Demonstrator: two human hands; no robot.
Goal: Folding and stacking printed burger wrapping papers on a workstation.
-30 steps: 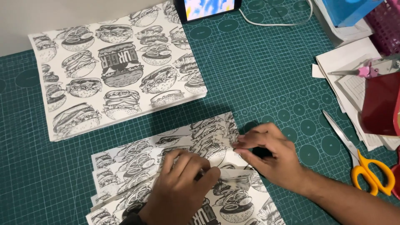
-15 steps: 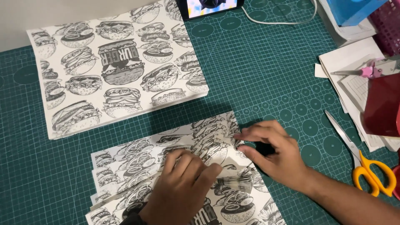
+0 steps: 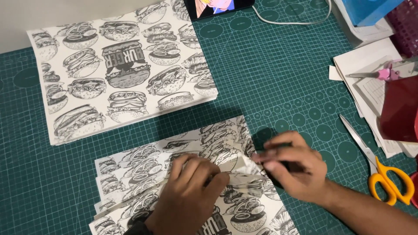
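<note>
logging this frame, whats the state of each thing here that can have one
left hand: flat, pressing the printed sheets
right hand: pinching a sheet's folded edge
printed sheets: fanned out, top one partly folded
paper stack: flat, untouched
scissors: closed, lying on the mat
phone: screen lit, cable beside it

Two hands are at work — the left hand (image 3: 191,196) and the right hand (image 3: 296,169). Two lots of burger-printed paper lie on one green cutting mat (image 3: 278,69): a neat stack (image 3: 117,74) and a fanned pile (image 3: 143,174), its sheets too overlapped to count. One pair of yellow-handled scissors (image 3: 383,174), one phone (image 3: 217,6), one white cable (image 3: 287,19) — and one pink-handled tool (image 3: 385,74).
</note>
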